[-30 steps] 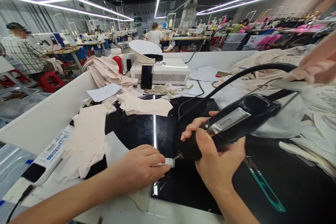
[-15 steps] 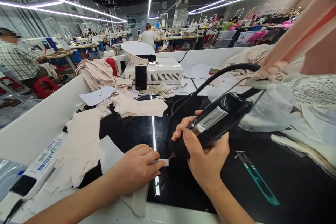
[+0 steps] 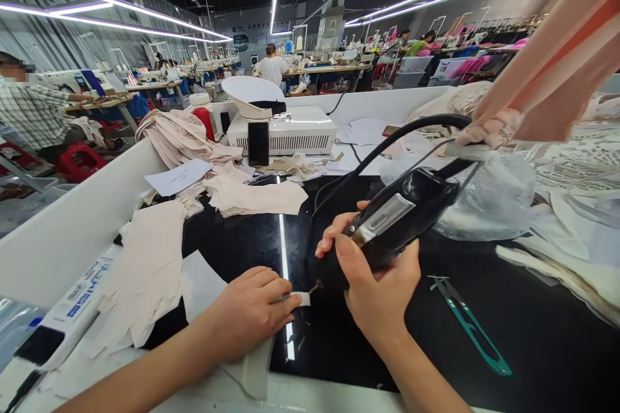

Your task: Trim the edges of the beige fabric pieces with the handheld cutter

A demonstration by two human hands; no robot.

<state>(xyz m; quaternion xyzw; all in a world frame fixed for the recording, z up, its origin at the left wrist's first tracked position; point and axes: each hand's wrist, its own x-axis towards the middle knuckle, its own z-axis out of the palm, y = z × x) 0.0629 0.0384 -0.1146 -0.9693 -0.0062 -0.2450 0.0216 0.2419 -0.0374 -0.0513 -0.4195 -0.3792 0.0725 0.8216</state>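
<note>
My right hand [image 3: 382,290] is wrapped round a black corded handheld tool [image 3: 411,200] with a silver plate on its side, tilted down to the left. Its thin metal tip [image 3: 316,286] points at the end of a small white strip [image 3: 303,299], very close to it; whether they touch I cannot tell. With fingers pressed together, my left hand [image 3: 256,310] holds that strip down on the glossy black work surface [image 3: 252,239]. Most of the strip is hidden under the fingers. Thread snips with a teal handle [image 3: 477,332] lie to the right of my right hand.
Beige cut fabric pieces [image 3: 150,258] lie at left, with another stack [image 3: 261,197] behind my hands. A phone [image 3: 258,143] leans on a white machine [image 3: 285,129]. Pink cloth [image 3: 547,58] is tied by the tool's cable. A clear plastic bag [image 3: 494,206] sits at right.
The tool's tip shows a little more clearly beside the strip's end. The pink cloth hangs slightly differently and the view has shifted a touch. Both hands keep their grip.
</note>
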